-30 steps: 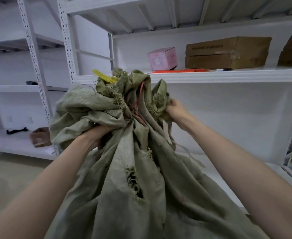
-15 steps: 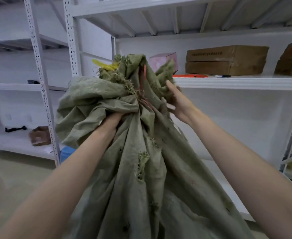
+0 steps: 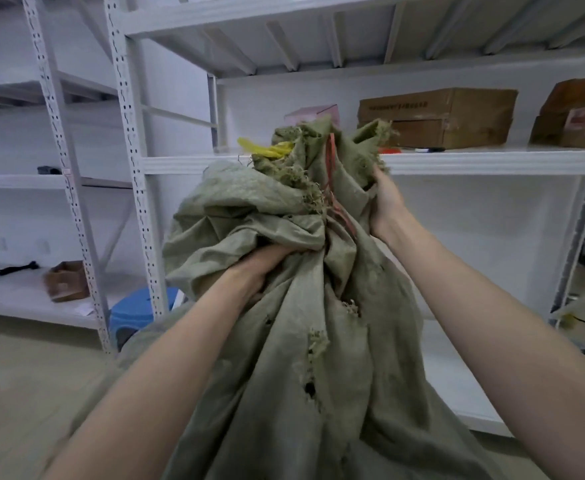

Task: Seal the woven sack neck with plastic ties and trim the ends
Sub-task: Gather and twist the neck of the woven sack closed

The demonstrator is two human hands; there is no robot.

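gripping one woven sack [image 3: 318, 358]: left hand [image 3: 260, 268], right hand [image 3: 386, 199]

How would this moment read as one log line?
step: gathering neck | left hand: gripping sack | right hand: gripping sack | ties: none fastened

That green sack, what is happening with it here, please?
A person is gathering the top of a worn green woven sack in front of white shelving. The left hand clutches the bunched fabric at the neck, and the right hand grips the frayed mouth higher up. A yellow strip sticks out near the top; whether it is a tie is unclear. The neck does not look sealed yet, and the sack has several holes.
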